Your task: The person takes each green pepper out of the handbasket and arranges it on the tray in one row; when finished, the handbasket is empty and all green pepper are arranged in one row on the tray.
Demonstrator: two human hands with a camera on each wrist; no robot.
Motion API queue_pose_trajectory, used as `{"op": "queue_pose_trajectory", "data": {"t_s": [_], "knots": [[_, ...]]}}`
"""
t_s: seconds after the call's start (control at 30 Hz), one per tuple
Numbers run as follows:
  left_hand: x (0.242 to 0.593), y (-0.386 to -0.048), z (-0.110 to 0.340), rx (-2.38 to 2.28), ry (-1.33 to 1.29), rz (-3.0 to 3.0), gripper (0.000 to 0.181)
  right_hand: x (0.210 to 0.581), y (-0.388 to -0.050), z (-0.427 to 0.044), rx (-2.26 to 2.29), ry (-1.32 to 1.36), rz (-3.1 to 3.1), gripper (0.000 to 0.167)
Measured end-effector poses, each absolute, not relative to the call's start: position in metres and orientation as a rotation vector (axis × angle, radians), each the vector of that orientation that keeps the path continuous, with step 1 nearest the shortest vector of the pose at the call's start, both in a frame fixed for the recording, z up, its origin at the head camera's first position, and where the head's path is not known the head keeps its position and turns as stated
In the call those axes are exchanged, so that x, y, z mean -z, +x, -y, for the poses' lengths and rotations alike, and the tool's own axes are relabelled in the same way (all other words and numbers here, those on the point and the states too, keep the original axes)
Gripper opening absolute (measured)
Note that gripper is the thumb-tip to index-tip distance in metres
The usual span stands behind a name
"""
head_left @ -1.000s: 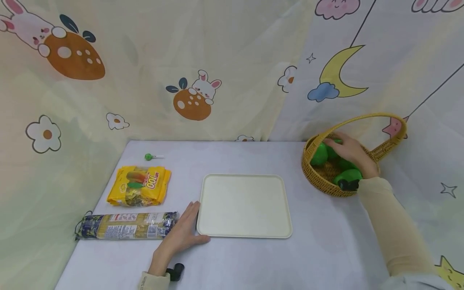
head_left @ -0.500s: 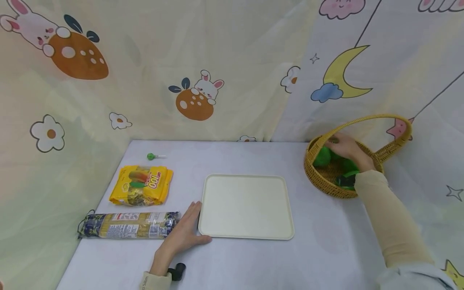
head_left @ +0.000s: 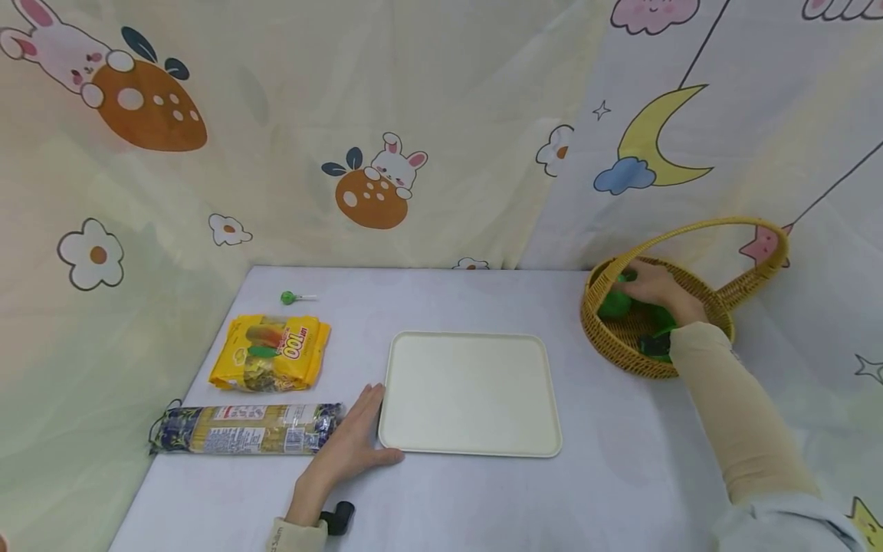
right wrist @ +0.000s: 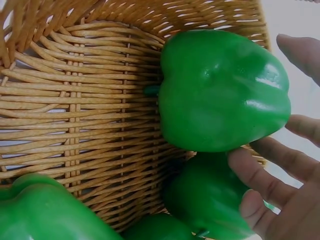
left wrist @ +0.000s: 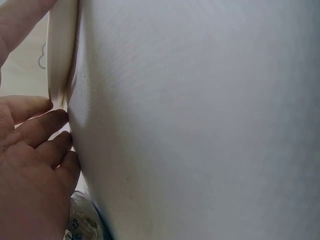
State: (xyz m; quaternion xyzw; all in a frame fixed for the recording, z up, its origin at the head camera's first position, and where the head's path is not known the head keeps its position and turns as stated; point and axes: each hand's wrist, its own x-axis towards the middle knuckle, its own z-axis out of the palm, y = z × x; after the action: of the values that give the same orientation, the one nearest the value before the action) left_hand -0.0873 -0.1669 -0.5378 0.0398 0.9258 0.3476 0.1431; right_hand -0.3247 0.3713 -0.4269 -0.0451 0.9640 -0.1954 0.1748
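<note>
Inside a wicker basket (head_left: 610, 351) at the back right, my right hand (head_left: 655, 284) reaches over a green bell pepper (right wrist: 225, 92). The right wrist view shows the thumb apart from this pepper on one side, with spread, slightly bent fingers close against its other side. More green peppers lie in the basket, among them one below the fingers (right wrist: 267, 182) and another pepper (right wrist: 47, 212) at lower left. My left hand (head_left: 348, 445) rests at the left edge of a white rectangular tray (head_left: 471, 395), thumb by its near corner; in the left wrist view its fingertips lie at the rim.
A clear packet of spaghetti (head_left: 241, 429) lies left of the left hand. Behind it are a yellow snack bag (head_left: 269, 353) and a green lollipop (head_left: 287, 297). The basket's tall handle (head_left: 704, 222) arches over the right hand. A printed cloth wall (head_left: 469, 153) stands behind the table.
My right hand has shifted slightly within the basket, its fingers now over the left-hand pepper. The left hand stays by the tray. The head view has drifted slightly.
</note>
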Motion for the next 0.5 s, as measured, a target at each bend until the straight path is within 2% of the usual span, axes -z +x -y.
{"op": "queue_pose_trajectory", "data": {"t_s": [0.5], "knots": [[0.5360, -0.0876, 0.1653, -0.980, 0.109, -2.678, 0.123, 0.4361, -0.3303, -0.3693, 0.472, -0.207, -2.757, 0.080]]}}
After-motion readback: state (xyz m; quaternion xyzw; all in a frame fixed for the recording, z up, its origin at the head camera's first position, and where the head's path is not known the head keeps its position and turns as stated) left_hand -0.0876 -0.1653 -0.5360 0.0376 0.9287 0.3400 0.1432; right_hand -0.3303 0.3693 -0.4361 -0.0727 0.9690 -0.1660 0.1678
